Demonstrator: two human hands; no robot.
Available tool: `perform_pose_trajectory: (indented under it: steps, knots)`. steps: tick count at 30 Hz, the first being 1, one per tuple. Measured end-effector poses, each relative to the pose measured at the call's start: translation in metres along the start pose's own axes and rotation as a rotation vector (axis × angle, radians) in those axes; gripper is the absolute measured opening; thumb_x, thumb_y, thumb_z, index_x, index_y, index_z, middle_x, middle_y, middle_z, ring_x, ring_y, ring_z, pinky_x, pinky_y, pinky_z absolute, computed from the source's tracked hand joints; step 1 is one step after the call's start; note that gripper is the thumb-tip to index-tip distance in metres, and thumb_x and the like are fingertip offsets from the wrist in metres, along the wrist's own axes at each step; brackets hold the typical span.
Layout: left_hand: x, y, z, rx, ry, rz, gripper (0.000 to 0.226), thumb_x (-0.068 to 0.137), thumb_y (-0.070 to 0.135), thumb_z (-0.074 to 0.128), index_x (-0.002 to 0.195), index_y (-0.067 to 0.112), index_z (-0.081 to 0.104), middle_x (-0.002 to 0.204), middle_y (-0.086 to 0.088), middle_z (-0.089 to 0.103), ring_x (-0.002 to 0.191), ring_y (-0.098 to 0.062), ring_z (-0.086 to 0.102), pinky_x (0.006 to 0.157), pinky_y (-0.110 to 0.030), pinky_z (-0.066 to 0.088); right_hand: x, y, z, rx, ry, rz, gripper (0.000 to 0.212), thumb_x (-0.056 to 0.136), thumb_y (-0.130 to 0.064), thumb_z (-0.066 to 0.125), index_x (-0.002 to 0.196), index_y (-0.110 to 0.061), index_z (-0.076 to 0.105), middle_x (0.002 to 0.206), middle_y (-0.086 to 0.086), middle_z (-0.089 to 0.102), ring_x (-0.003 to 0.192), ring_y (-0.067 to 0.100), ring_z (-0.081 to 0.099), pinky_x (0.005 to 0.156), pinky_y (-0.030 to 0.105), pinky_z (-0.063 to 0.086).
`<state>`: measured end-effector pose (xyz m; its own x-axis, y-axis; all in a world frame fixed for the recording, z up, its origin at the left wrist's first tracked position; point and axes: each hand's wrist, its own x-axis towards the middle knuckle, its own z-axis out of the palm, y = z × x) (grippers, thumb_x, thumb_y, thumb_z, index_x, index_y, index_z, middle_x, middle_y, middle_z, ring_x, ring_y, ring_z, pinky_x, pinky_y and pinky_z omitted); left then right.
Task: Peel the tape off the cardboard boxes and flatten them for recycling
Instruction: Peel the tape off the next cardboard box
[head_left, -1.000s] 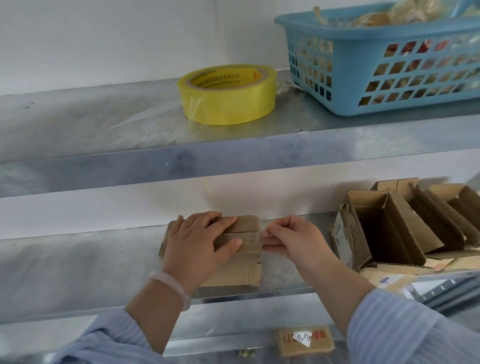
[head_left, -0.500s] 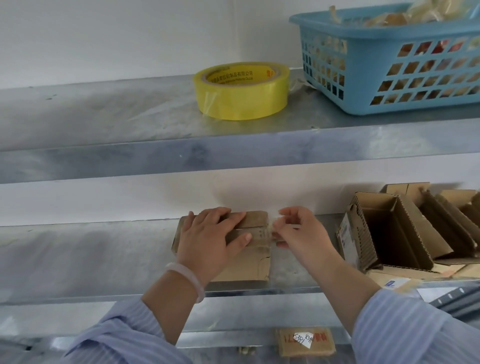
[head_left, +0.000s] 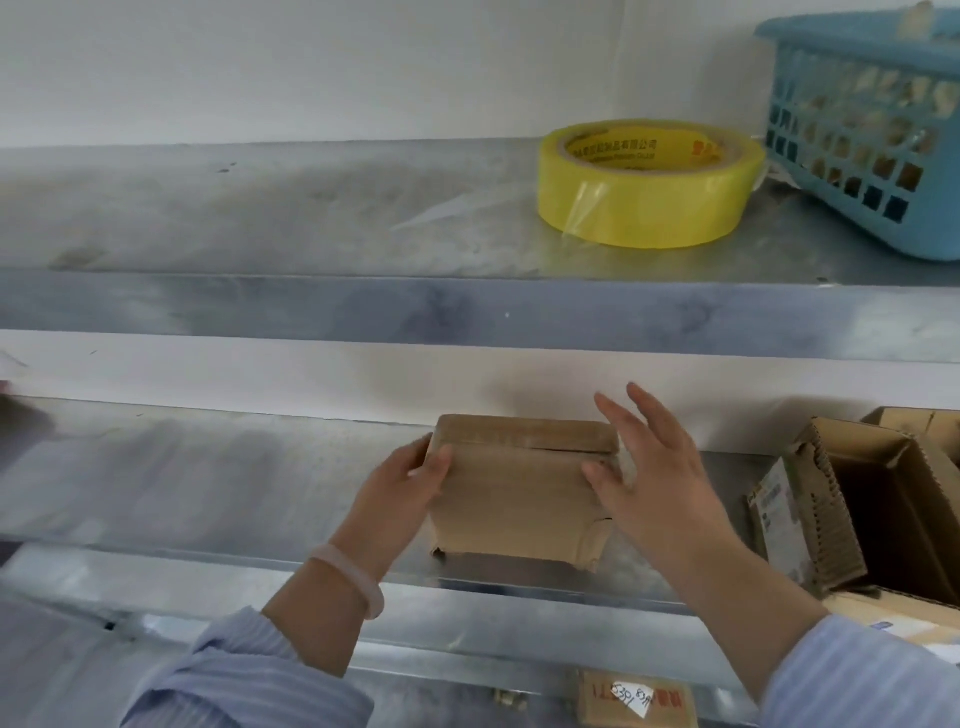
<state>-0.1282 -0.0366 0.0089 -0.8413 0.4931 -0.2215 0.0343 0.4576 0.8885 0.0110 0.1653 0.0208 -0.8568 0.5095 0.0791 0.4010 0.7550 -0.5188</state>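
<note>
Fingers (head_left: 436, 470) of left hand (head_left: 400, 493): curled on left edge of small cardboard box (head_left: 519, 499), which lies between both hands on lower shelf (head_left: 208, 483). Right hand (head_left: 660, 483): fingers spread wide, thumb against box's right edge. Unsealed cardboard boxes (head_left: 878, 499) right of it. Yellow tape roll (head_left: 649, 208) above.

Left hand (head_left: 402, 488) grips the cardboard box (head_left: 514, 499) by its left edge; right hand (head_left: 649, 467) is spread, fingers straight.

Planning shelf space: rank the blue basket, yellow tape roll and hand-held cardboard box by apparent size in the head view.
1. Blue basket: largest, even though the frame edge cuts it off.
2-3. Yellow tape roll and cardboard box: about alike. The box sits nearer the camera, so they are unranked.
</note>
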Motion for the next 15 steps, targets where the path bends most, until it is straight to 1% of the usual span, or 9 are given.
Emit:
perform_pose_trajectory:
  steps: [2,3,4,5,7,8,10,13,15]
  knots:
    - [0.0,-0.002,-0.002,-0.168,-0.035,-0.012,0.014,0.096,0.042,0.051,0.097,0.039,0.065,0.101,0.009,0.069,0.1,-0.012,0.064,0.083,-0.028,0.056,0.006,-0.013,0.004,-0.145,-0.028,-0.172,0.057,0.099,-0.024,0.044,0.15,-0.037,0.023,0.161,-0.014,0.006,0.147,0.008,0.003,0.113,0.022,0.003]
    - [0.001,-0.004,-0.003,-0.194,-0.03,0.001,0.013,0.094,0.041,0.053,0.094,0.039,0.066,0.096,0.01,0.071,0.097,-0.012,0.065,0.08,-0.027,0.056,0.009,-0.021,0.009,-0.187,-0.044,-0.244,0.056,0.098,-0.019,0.042,0.15,-0.033,0.027,0.16,-0.01,0.015,0.148,0.01,0.011,0.112,0.02,0.003]
    - [0.003,-0.006,-0.004,-0.201,-0.017,0.013,0.012,0.093,0.041,0.055,0.094,0.039,0.067,0.093,0.011,0.072,0.095,-0.011,0.066,0.079,-0.027,0.057,0.011,-0.029,0.015,-0.219,-0.049,-0.29,0.054,0.097,-0.02,0.042,0.149,-0.03,0.033,0.158,-0.005,0.026,0.145,0.015,0.023,0.112,0.022,0.008]
    - [0.006,-0.007,-0.004,-0.193,-0.001,0.025,0.012,0.092,0.042,0.057,0.094,0.039,0.068,0.092,0.013,0.073,0.094,-0.01,0.067,0.081,-0.03,0.057,0.012,-0.035,0.022,-0.243,-0.052,-0.312,0.051,0.096,-0.029,0.04,0.147,-0.028,0.038,0.153,-0.001,0.037,0.141,0.019,0.035,0.113,0.027,0.015]
    - [0.012,-0.009,-0.007,-0.171,0.034,0.022,0.018,0.089,0.043,0.061,0.101,0.036,0.071,0.093,0.015,0.073,0.092,-0.008,0.068,0.086,-0.036,0.057,0.018,-0.042,0.033,-0.339,-0.096,-0.311,0.062,0.091,-0.057,0.03,0.145,-0.03,0.039,0.147,0.001,0.046,0.134,0.021,0.044,0.113,0.037,0.025]
    - [0.014,-0.01,-0.009,-0.176,0.049,0.013,0.023,0.087,0.043,0.063,0.106,0.034,0.072,0.095,0.015,0.073,0.092,-0.007,0.068,0.087,-0.037,0.056,0.02,-0.041,0.037,-0.397,-0.11,-0.318,0.067,0.088,-0.064,0.029,0.145,-0.031,0.039,0.146,0.002,0.048,0.133,0.022,0.046,0.113,0.04,0.029]
    - [0.017,-0.013,-0.014,-0.228,0.032,0.001,0.023,0.089,0.038,0.064,0.109,0.031,0.072,0.097,0.013,0.074,0.093,-0.007,0.068,0.088,-0.038,0.056,0.024,-0.04,0.039,-0.465,-0.109,-0.327,0.066,0.086,-0.065,0.031,0.142,-0.032,0.042,0.143,0.002,0.05,0.13,0.023,0.049,0.11,0.042,0.034]
    - [0.024,-0.016,-0.021,-0.326,-0.02,-0.006,0.019,0.092,0.027,0.063,0.107,0.028,0.073,0.1,0.007,0.074,0.098,-0.013,0.068,0.091,-0.041,0.054,0.025,-0.04,0.041,-0.502,-0.093,-0.319,0.061,0.087,-0.059,0.035,0.14,-0.031,0.046,0.14,0.004,0.053,0.127,0.025,0.051,0.108,0.044,0.037]
    - [0.029,-0.018,-0.023,-0.342,-0.01,0.002,0.017,0.092,0.024,0.062,0.105,0.027,0.074,0.101,0.006,0.074,0.099,-0.015,0.068,0.091,-0.042,0.054,0.025,-0.042,0.044,-0.507,-0.081,-0.288,0.059,0.088,-0.058,0.036,0.14,-0.031,0.048,0.138,0.007,0.054,0.126,0.028,0.052,0.107,0.046,0.039]
